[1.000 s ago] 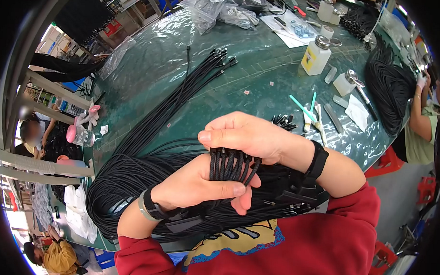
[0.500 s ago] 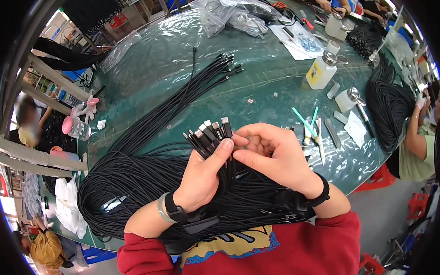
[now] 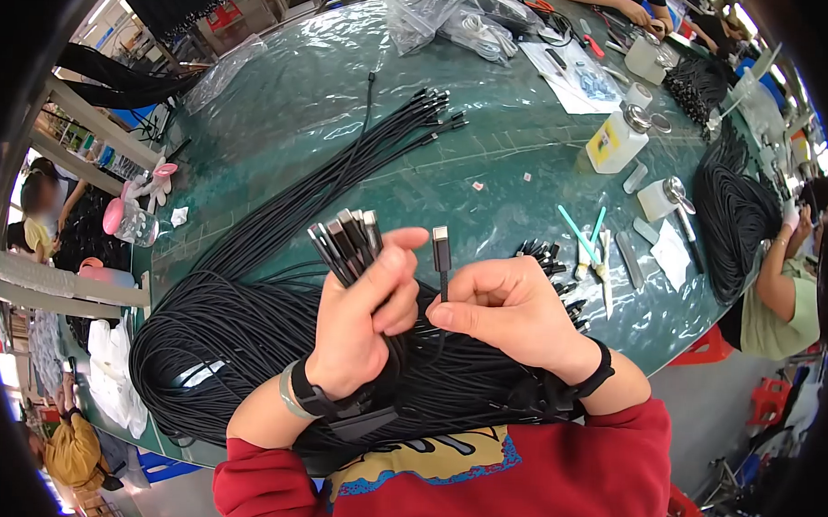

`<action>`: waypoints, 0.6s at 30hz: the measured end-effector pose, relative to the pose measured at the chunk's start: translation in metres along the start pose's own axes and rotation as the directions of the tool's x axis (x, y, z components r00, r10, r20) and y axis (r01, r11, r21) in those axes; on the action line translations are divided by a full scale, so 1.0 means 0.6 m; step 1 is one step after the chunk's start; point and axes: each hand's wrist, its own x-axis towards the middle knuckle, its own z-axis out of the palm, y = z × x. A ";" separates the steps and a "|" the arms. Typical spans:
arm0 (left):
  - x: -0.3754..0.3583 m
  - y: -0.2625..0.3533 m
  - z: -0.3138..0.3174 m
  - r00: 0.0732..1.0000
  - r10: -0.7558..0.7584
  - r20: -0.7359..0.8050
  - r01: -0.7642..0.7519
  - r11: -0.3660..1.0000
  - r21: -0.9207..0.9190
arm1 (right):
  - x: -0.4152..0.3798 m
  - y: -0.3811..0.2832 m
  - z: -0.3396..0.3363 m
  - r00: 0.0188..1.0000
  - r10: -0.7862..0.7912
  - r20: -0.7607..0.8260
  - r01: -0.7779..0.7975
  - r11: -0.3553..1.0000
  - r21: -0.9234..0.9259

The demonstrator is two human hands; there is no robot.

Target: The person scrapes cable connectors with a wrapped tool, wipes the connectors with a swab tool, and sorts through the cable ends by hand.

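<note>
My left hand (image 3: 362,316) is wrapped round a bunch of black cables, and their connector ends (image 3: 346,242) stick up above the thumb. Between thumb and fingers of my right hand (image 3: 508,312) a single black cable (image 3: 442,252) is pinched just below its plug, which points upward with its metal tip showing. That cable stands apart from the bunch. Under both hands lies a large coiled heap of black cables (image 3: 219,343). Part of it stretches away to the far side, ending in a cluster of plugs (image 3: 428,104). More connector ends (image 3: 544,254) lie behind my right hand.
On the green table (image 3: 489,206) to the right stand a bottle with a yellow label (image 3: 617,142) and a smaller bottle (image 3: 658,199). Tweezers (image 3: 605,283) and a white paper (image 3: 671,257) lie near them. Another cable coil (image 3: 730,215) rests by a co-worker (image 3: 778,289).
My right hand has drawn one cable away from the bunch to the right. My left hand, with the other cables, has shifted a little left.
</note>
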 end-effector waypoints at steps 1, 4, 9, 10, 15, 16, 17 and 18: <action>-0.006 0.003 0.011 0.999 -0.038 -0.039 0.041 0.997 0.068 | 0.000 -0.001 0.000 1.000 0.018 0.013 -0.017 1.000 -0.008; -0.012 0.004 0.026 0.993 -0.065 -0.102 0.083 0.980 0.181 | -0.001 -0.002 -0.001 0.999 0.034 0.035 -0.034 0.999 -0.012; -0.013 0.002 0.028 0.989 -0.020 -0.146 0.060 0.960 0.275 | -0.004 -0.007 -0.002 0.990 0.104 0.097 -0.102 0.995 -0.022; -0.014 0.002 0.027 0.988 -0.012 -0.151 0.053 0.960 0.275 | -0.003 -0.006 -0.001 0.990 0.103 0.096 -0.102 0.995 -0.021; -0.016 0.010 0.026 0.991 -0.046 -0.126 0.079 0.961 0.265 | 0.010 0.020 -0.007 0.974 -0.152 0.168 0.147 0.988 0.042; -0.015 0.008 0.028 0.989 -0.045 -0.141 0.083 0.957 0.277 | 0.014 0.026 -0.008 0.969 -0.169 0.180 0.161 0.985 0.054; -0.016 0.007 0.030 0.987 -0.044 -0.156 0.088 0.954 0.287 | 0.015 0.030 -0.009 0.964 -0.184 0.192 0.174 0.982 0.068; -0.016 0.006 0.031 0.984 -0.041 -0.173 0.092 0.950 0.298 | 0.014 0.032 -0.009 0.964 -0.185 0.193 0.174 0.982 0.070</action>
